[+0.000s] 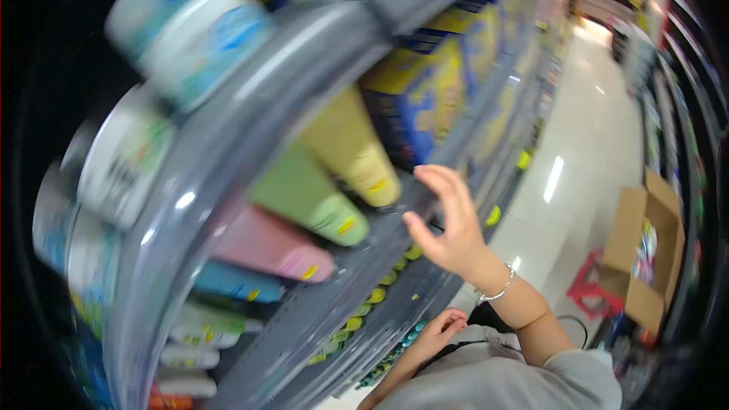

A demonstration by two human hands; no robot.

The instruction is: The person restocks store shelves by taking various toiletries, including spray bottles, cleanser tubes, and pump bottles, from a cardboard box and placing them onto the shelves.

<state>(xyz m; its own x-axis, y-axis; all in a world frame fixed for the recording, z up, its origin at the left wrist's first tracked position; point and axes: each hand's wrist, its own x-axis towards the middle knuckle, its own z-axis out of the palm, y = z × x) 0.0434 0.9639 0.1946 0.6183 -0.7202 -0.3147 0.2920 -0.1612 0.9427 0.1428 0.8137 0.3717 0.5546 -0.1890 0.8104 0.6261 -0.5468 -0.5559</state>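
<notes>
My right hand (449, 222), with a bracelet on the wrist, is raised beside a grey shelf. Its thumb and fingers are apart, and nothing is between them. Nearest to it stands a pale yellow bottle (363, 158) in a row with a green bottle (319, 201), a pink bottle (275, 247) and a blue bottle (237, 282). A small gap separates the hand from the yellow bottle. Lower down, my left hand (443, 328) hangs near my body with its fingers loosely curled. I see nothing in it, though its palm is partly hidden.
Blue-and-yellow boxes (437, 91) sit farther along the shelf. White tubs (125, 156) stand on the left. Across the aisle floor (562, 159) are an open cardboard box (645, 243) and a red stool-like object (592, 286). The picture is tilted and blurred.
</notes>
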